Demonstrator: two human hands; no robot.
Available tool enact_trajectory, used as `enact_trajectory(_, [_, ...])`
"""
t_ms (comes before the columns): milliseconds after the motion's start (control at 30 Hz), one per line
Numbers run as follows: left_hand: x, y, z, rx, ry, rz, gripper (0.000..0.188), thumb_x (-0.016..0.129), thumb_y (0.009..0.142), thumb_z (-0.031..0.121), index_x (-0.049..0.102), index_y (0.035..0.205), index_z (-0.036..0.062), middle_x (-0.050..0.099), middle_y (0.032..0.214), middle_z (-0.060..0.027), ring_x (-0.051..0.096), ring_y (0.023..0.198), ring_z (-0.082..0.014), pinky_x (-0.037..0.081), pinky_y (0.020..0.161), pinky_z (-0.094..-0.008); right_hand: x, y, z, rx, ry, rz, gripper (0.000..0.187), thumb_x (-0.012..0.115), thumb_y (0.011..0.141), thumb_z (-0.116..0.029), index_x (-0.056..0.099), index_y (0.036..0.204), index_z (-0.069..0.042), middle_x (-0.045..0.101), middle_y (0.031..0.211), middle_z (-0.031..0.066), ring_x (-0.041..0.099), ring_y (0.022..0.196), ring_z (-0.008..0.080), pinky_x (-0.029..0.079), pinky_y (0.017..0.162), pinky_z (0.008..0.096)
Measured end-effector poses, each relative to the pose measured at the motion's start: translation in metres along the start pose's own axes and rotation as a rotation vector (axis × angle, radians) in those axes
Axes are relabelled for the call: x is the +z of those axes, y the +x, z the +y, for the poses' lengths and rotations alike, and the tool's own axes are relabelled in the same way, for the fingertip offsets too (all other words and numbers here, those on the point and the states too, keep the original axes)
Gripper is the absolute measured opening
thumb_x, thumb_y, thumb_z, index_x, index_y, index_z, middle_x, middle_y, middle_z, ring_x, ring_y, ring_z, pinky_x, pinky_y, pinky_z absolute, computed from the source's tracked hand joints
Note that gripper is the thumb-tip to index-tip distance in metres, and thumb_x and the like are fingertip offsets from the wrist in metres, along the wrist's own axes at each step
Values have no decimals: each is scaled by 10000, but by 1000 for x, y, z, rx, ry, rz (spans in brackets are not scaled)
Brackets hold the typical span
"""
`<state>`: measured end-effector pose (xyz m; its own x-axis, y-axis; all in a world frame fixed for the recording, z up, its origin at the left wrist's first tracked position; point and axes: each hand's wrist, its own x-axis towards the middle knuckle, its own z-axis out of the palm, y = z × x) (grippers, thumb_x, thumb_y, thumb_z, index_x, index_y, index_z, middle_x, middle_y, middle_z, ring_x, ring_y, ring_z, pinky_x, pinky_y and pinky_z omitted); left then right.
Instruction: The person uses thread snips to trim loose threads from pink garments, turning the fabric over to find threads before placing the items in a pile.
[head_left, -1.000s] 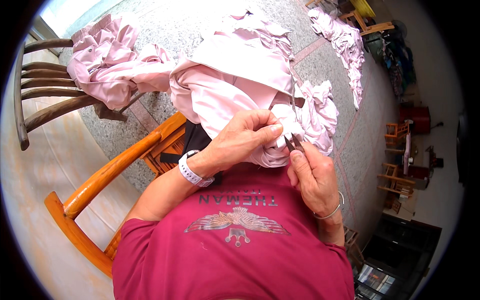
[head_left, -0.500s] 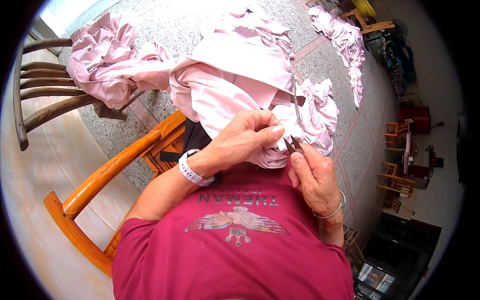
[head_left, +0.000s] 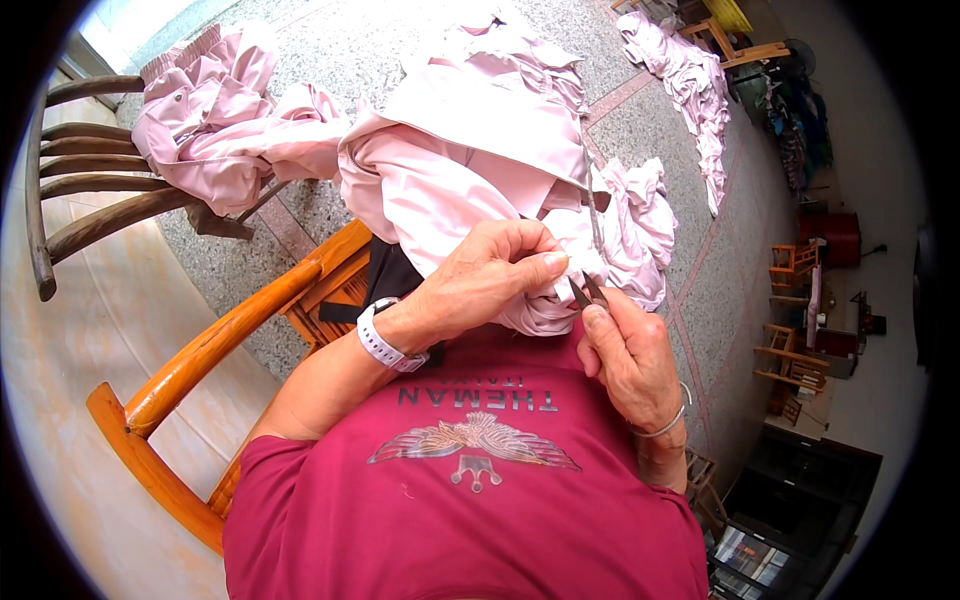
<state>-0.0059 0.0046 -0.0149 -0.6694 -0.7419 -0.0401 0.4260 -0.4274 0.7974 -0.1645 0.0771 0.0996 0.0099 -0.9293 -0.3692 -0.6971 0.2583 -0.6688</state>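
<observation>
A pale pink garment lies heaped over my lap and the things in front of me. My left hand pinches a bit of its cloth between thumb and fingertips, with a light watch band on that wrist. In my right hand is a small pair of dark thread snips, its two pointed blades spread apart. The tips point up at the pinched cloth, just right of my left thumb. Whether a thread lies between the blades is too small to see.
At left, pink trousers with a gathered waistband hang over a dark wooden chair. An orange wooden chair arm curves beside my left forearm. More pink cloth lies far right. Small wooden stools stand along the right side.
</observation>
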Motion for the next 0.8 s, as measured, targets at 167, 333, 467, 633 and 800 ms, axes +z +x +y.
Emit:
enact_trajectory(167, [-1, 1, -2, 22, 1, -5, 183, 590, 975, 193, 602, 873, 42, 503, 746, 74, 420, 672, -11, 349, 574, -186, 0, 2, 4, -19, 9, -10, 204, 467, 1026, -136, 574, 949, 20, 498, 562, 8, 437, 492, 69, 336, 461, 251])
enact_trajectory(333, [-2, 1, -4, -9, -72, -10, 187, 599, 978, 196, 607, 878, 38, 527, 745, 67, 449, 676, -15, 375, 591, -190, 0, 4, 6, -14, 56, -19, 197, 480, 1018, -123, 595, 922, 6, 527, 553, 23, 496, 492, 96, 391, 479, 283])
enact_trajectory(467, [-4, 5, -11, -2, -149, -57, 189, 599, 983, 197, 614, 884, 36, 548, 748, 59, 475, 677, -19, 397, 604, -193, 6, 6, 11, -47, 80, 21, 192, 485, 1016, -117, 608, 934, 6, 530, 557, 22, 490, 495, 90, 388, 478, 276])
enact_trajectory(633, [-2, 3, -11, -11, -215, -60, 173, 586, 989, 185, 600, 896, 40, 555, 760, 55, 482, 677, -22, 407, 618, -191, 11, 6, 11, -71, 93, 64, 199, 489, 1018, -122, 602, 909, 0, 529, 554, 23, 494, 498, 88, 388, 478, 274])
enact_trajectory(800, [3, 3, -17, 12, -293, -76, 128, 562, 995, 166, 558, 926, 59, 554, 773, 44, 490, 675, -31, 421, 621, -195, 19, 8, 13, -84, 110, 108, 230, 487, 1026, -146, 582, 867, -9, 529, 551, 23, 496, 499, 86, 387, 478, 272])
